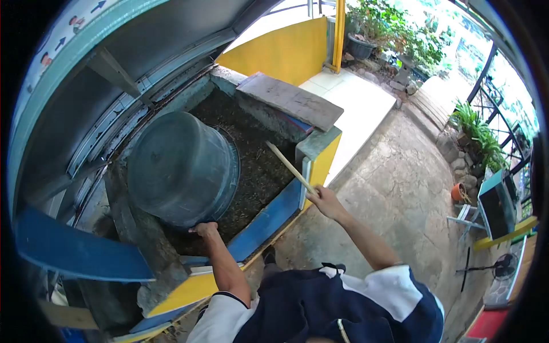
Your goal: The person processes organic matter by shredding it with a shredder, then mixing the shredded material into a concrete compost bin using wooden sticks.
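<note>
A large dark grey plastic tub [177, 168] lies tipped over, its base facing up and left, inside a bin of dark soil [257, 186]. At its near lower edge is my left hand [206, 229], its fingers curled at the rim and partly hidden. My right hand [323, 201] is wrapped round one end of a pale wooden stick [290, 167]. The stick slants up and left over the bin's blue front board [266, 214], and its far end lies over the soil.
A weathered plank [291, 100] rests across the bin's far wall. A lifted metal lid [143, 40] hangs over the left side. A loose blue panel [80, 246] is at lower left. Concrete floor [389, 194] extends right, with a fan [503, 266] and potted plants beyond.
</note>
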The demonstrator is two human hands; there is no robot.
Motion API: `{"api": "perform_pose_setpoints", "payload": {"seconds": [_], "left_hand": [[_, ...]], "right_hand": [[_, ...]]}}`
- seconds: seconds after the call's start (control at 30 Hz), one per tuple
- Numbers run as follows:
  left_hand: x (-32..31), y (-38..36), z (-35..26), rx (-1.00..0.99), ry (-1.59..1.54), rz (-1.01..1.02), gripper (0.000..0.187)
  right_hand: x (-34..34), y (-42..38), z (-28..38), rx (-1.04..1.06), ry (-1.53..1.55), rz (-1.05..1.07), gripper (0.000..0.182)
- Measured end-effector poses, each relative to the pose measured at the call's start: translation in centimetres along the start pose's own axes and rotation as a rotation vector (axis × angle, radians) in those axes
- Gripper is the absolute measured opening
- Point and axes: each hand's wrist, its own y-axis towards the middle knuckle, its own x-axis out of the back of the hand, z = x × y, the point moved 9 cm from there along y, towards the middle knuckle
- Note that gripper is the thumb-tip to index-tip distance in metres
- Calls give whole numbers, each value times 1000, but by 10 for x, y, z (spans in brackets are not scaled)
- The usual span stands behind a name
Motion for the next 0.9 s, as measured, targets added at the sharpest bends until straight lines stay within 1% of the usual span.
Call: {"api": "perform_pose_setpoints", "payload": {"seconds": [0.03,0.07,0.1,0.13,0.17,0.23,0.3,0.33,0.4,0.43,0.47,0.5,0.53,0.6,0.67,0.7,0.73,0.8,0.83,0.87,0.9], "left_hand": [[0,-21,-2,-10,-31,4,88],[-1,-37,-1,-19,-62,8,89],[19,-50,-8,-36,-77,-5,89],[20,-66,-10,-46,-79,6,89],[8,-84,-6,-56,-81,16,88],[-10,-107,-4,-59,-87,67,88],[-10,-125,-11,-63,-93,110,88],[-10,-138,-8,-64,-95,128,87],[1,-161,-9,-69,-100,164,87],[12,-173,-15,-71,-102,182,87],[32,-180,-20,-67,-100,205,87],[32,-188,-22,-63,-98,228,87],[40,-196,-26,-59,-95,251,86],[56,-211,-32,-58,-104,274,86],[71,-229,-42,-211,-7,257,85],[86,-196,-38,-182,45,267,86],[103,-218,-47,-173,44,274,86],[146,-255,-66,-144,225,252,92],[165,-249,-84,-265,275,263,94],[195,-240,-84,-247,275,263,94],[219,-257,-94,-267,353,272,90]], "right_hand": [[15,-22,-24,-33,-23,1,44],[33,-44,-48,-43,7,-46,42],[47,-73,-74,-62,38,-74,41],[63,-96,-103,-99,-11,-95,40],[78,-117,-130,-136,-60,-116,40],[103,-167,-182,-201,-5,-230,37],[123,-215,-209,-374,-9,-200,34],[130,-227,-229,-359,-13,-188,34],[145,-248,-265,-441,18,-212,32],[147,-254,-272,-426,13,-201,32],[150,-263,-272,-403,39,-250,32],[153,-272,-268,-379,65,-299,32],[151,-276,-264,-368,62,-296,32],[155,-270,-243,-233,40,-357,27],[159,-275,-225,-216,45,-371,28],[162,-288,-220,-211,44,-394,29],[160,-299,-226,-209,41,-405,29],[147,-321,-243,-270,36,-371,24],[139,-334,-244,-268,34,-382,24],[129,-350,-251,-303,79,-331,25],[118,-366,-257,-338,124,-281,27]]}}
